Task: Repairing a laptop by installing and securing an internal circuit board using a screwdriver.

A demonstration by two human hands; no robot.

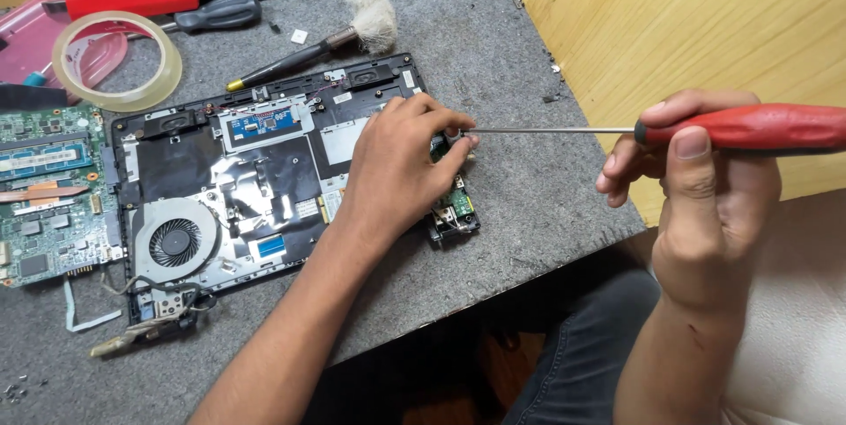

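A red-handled screwdriver (670, 130) is gripped by the right hand (705, 187); its thin steel shaft is pinched by the left hand (397, 170) over an opened laptop (220, 187) on grey felt.

A red glossy plastic handle and thin bright metal shaft make up the screwdriver (617, 129), held at three o'clock above rough grey felt-like matting (520, 187). At nine o'clock, the opened laptop base (264, 170) shows matt black plastic and crinkled silvery foil. Smooth, grained pale wood panelling (670, 29) rises at one o'clock.
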